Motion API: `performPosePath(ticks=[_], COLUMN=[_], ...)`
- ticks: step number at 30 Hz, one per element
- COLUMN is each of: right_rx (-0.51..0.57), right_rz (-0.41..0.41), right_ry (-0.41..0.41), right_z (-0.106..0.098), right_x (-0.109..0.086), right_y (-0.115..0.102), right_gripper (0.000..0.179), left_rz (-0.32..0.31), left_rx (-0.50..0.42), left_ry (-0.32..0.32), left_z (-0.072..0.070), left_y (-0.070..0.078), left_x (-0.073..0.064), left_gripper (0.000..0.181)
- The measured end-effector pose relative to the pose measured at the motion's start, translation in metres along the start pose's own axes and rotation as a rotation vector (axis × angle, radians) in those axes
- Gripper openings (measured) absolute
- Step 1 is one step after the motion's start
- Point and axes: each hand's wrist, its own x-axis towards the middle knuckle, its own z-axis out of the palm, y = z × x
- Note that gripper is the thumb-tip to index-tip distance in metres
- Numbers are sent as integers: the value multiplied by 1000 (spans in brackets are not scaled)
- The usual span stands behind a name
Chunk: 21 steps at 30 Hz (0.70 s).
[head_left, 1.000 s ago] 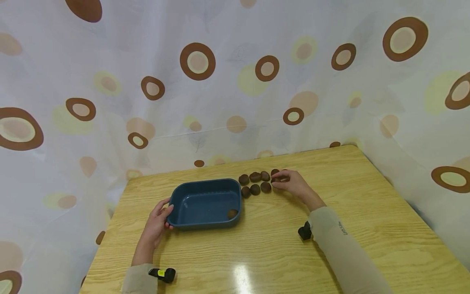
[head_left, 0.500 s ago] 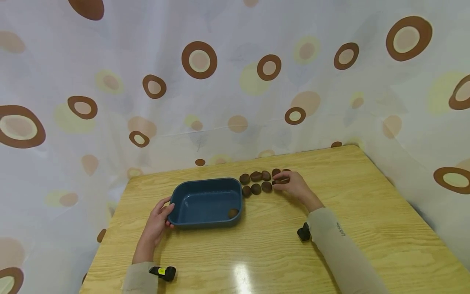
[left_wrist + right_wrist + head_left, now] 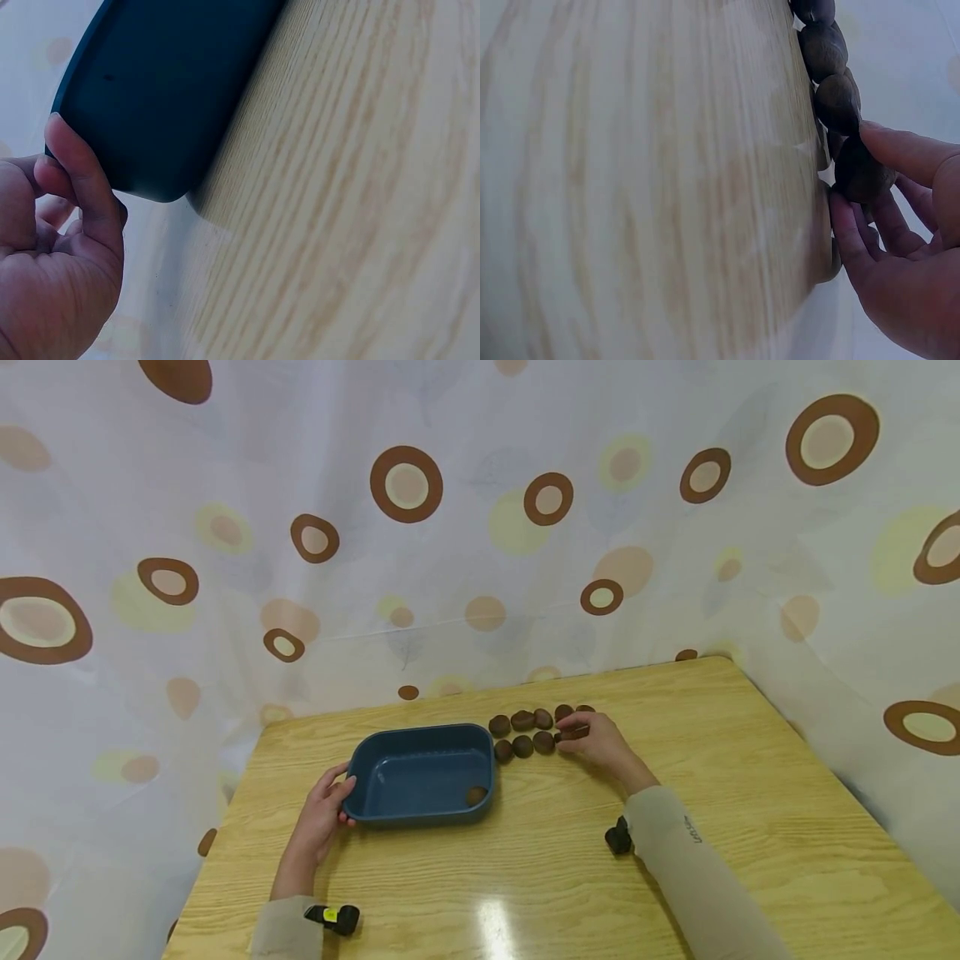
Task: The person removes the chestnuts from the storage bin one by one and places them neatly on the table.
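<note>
A dark blue rectangular tub [image 3: 420,820] rests on the table, with one chestnut [image 3: 476,796] in its near right corner. My left hand [image 3: 320,810] grips the tub's left end, its thumb over the rim in the head view. To the right of the tub, several brown chestnuts [image 3: 522,746] lie in two rows. At the right end of the near row, my right hand [image 3: 603,743] pinches another chestnut [image 3: 861,171] between thumb and fingers. That chestnut sits beside its neighbour in the right wrist view. In the head view the fingers partly cover it.
The wooden table [image 3: 465,885] ends at a patterned curtain [image 3: 450,568] behind it and along the sides. The back row of chestnuts [image 3: 522,721] lies just beyond my right fingertips. Each wrist carries a small black camera [image 3: 341,920].
My right hand stays at the same chestnut, its fingers shifting only slightly. The left hand and the tub keep their places.
</note>
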Motion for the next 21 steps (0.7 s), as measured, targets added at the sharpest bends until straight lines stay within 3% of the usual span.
performPosePath(ticks=[21], right_rx=[-40], right_rz=[-13], right_ry=[-14], right_z=[-2], right_x=[-4], right_y=[4], right_gripper=[38], left_rz=[-7], left_rx=[11], left_ry=[13], left_z=[1], left_y=[-2], left_x=[1], left_gripper=[45])
